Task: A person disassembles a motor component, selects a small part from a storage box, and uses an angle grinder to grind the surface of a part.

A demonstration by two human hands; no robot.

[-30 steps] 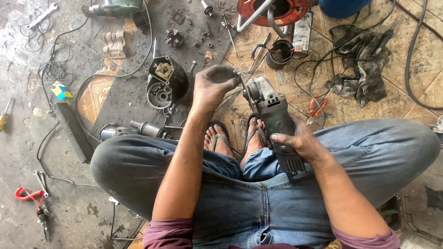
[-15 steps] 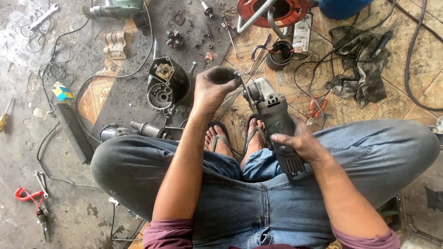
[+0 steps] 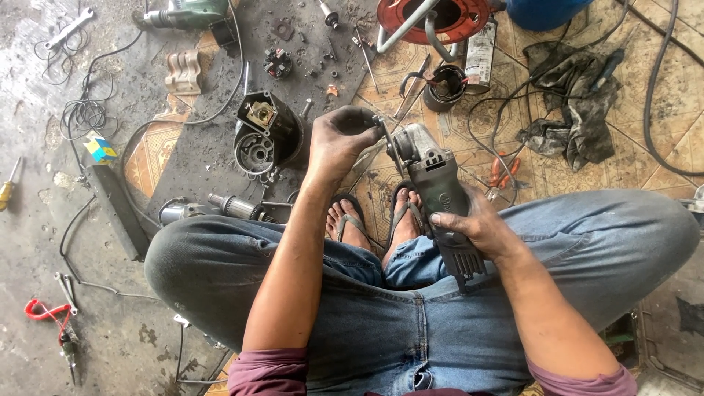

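From the head camera, almost nothing had moved across the last second. The left hand (image 3: 339, 141) stayed curled over the front of the grey-green angle grinder (image 3: 433, 187), fingers closed on a thin dark tool or spindle part at its head (too small to tell which). The right hand (image 3: 473, 227) kept its wrapped grip around the grinder's body, which lay across the jeans-clad lap, above the sandalled feet (image 3: 374, 220). That steadiness suggested work on the head was held mid-turn rather than finished. Against the earlier frame, the left wrist looked only slightly shifted. The opened motor housing (image 3: 265, 133) sat unmoved on the floor just left of the hand, and the red-handled pliers (image 3: 502, 172) to the right.
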